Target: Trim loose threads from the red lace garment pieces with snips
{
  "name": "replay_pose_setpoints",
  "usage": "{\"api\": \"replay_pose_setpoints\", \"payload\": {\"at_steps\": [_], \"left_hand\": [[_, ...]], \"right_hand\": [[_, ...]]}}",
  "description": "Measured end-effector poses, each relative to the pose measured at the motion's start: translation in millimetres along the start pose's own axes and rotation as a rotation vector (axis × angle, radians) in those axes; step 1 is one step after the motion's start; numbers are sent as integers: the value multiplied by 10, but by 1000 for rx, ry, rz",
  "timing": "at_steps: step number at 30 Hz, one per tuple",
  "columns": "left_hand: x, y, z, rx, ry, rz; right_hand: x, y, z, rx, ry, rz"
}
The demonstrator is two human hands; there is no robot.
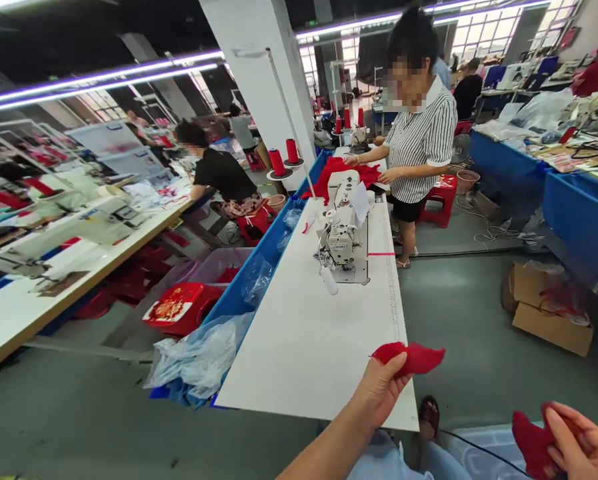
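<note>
My left hand (381, 390) pinches a small red fabric piece (416, 357) over the near right corner of the white sewing table (303, 340). Low at the frame's right corner, my right hand (576, 443) is closed on another red fabric piece (531, 443), just above my lap. A white sewing machine (343, 230) stands further back on the same table, an arm's length or more beyond my left hand.
A person in a striped shirt (419, 143) handles red cloth at the table's far end. A blue trough (259, 263) with plastic bags runs along the table's left side. A red stool (179, 307) sits left, cardboard boxes (549, 303) right. Other workers sit at benches behind.
</note>
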State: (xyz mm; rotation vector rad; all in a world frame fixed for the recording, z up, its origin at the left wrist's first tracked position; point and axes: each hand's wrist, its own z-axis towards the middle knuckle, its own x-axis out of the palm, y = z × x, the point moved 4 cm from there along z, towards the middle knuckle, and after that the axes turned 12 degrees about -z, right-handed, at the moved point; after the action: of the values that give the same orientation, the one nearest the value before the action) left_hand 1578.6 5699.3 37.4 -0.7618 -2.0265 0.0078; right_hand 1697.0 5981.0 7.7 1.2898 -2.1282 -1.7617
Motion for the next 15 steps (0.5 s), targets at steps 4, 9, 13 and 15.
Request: {"api": "replay_pose_setpoints", "payload": {"at_steps": [4,9,13,15], "left_hand": [[6,-119,151,214,-132,-120],[-7,-211,109,413,-246,-177],[-143,-302,-10,539,-360,-188],[-259,-362,-79,596,-424,-165]], "right_hand": [[487,576,633,6,224,23],[868,847,1451,-211,501,-410],[1086,968,1796,-461,434,-737],[1203,1063,1782,-514,391,-822]]}}
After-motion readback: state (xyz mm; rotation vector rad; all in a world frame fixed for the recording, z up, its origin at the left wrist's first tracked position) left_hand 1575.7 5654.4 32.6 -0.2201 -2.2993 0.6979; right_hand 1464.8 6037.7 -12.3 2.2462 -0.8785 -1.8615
